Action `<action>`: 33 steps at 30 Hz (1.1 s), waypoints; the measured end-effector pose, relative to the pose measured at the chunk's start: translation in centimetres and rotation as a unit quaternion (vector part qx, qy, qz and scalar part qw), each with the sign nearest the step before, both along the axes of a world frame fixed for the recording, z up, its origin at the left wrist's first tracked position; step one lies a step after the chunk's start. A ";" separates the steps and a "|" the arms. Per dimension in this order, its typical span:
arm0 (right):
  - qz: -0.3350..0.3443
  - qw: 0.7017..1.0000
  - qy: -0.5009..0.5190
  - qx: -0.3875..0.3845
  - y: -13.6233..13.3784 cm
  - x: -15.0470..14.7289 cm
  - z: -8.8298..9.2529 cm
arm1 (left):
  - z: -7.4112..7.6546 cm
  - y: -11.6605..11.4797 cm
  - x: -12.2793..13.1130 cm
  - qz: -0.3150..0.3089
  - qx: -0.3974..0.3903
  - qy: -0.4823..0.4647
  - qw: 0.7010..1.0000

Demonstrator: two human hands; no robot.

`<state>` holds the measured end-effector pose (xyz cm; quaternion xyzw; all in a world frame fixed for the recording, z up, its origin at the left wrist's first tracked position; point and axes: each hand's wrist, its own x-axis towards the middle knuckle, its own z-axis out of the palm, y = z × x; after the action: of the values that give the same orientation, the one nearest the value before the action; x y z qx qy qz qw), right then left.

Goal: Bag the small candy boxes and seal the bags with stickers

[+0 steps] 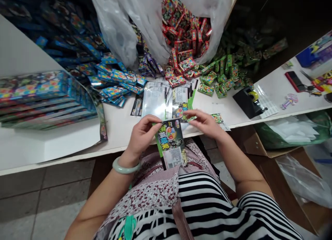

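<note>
My left hand (pixel 145 131) pinches the top edge of a printed pouch (pixel 169 143) between thumb and fingers. The pouch is black and green with bright lettering, and hangs over my lap at the table's front edge. Just right of it, my right hand (pixel 206 123) is closed, thumb against fingertips, on a small green-and-white piece (pixel 192 118) that is mostly hidden. Beyond my hands lie more flat printed pouches (pixel 178 95) and a shiny clear-backed pouch (pixel 154 99). A small green box (pixel 217 118) lies behind my right wrist.
Piles of small blue boxes (pixel 116 77), red boxes (pixel 188 64) and green boxes (pixel 230 74) cover the table's back, with plastic bags (pixel 121 32) among them. Stacked display cartons (pixel 33 95) stand left. At right are a black tape dispenser (pixel 247 102) and scissors (pixel 315 84).
</note>
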<state>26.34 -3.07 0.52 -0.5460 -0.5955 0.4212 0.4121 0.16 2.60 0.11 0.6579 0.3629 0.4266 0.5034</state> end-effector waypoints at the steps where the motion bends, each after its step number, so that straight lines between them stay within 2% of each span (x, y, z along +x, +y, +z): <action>1: -0.058 0.998 -0.025 0.009 0.2 2.1 -0.4 | 0.1 0.1 -0.2 0.009 0.011 0.000 1.000; 3: -0.204 0.970 -0.132 0.026 0.8 6.6 -1.3 | 0.3 0.2 -0.4 0.018 0.025 0.002 1.000; 4: -0.252 0.947 -0.200 0.019 1.2 8.8 -1.8 | 0.5 0.3 -0.4 0.015 0.026 0.004 1.000; 5: -0.266 0.930 -0.255 -0.002 1.6 10.8 -2.3 | 0.5 0.3 -0.4 0.009 0.025 0.006 1.000; 8: -0.253 0.904 -0.338 -0.068 2.5 14.5 -3.7 | 0.6 0.3 0.0 -0.012 0.013 0.016 1.000; 13: -0.219 0.914 -0.328 -0.099 2.9 15.1 -5.1 | 0.3 0.3 0.0 0.000 -0.013 0.031 0.999; 16: -0.216 0.926 -0.293 -0.099 2.0 15.1 -4.9 | 0.3 0.4 -0.2 0.004 -0.017 0.032 0.999; 19: -0.212 0.939 -0.247 -0.111 0.5 15.1 -3.2 | 0.1 0.5 0.0 0.005 -0.014 0.030 0.999; 21: -0.208 0.953 -0.198 -0.097 -0.4 14.2 -1.2 | 0.0 0.4 0.4 0.001 -0.013 0.026 1.000; 23: -0.189 0.972 -0.127 -0.058 -0.9 11.9 1.2 | -0.1 0.3 0.9 -0.009 -0.008 0.020 1.000; 27: -0.041 0.999 0.001 -0.032 -0.2 4.4 5.7 | 0.0 -0.1 1.7 -0.028 0.021 0.013 0.999; 30: 0.048 0.998 0.028 -0.037 1.4 -0.7 7.0 | 0.3 -0.3 1.7 -0.034 0.033 0.023 0.999; 33: 0.094 0.995 0.013 -0.042 3.1 -3.6 6.7 | 0.8 -0.6 1.4 -0.040 0.028 0.029 0.998</action>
<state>22.77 0.07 7.22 -0.4986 -0.6208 0.4899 0.3550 1.53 2.01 0.87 0.6976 0.3390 0.3967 0.4909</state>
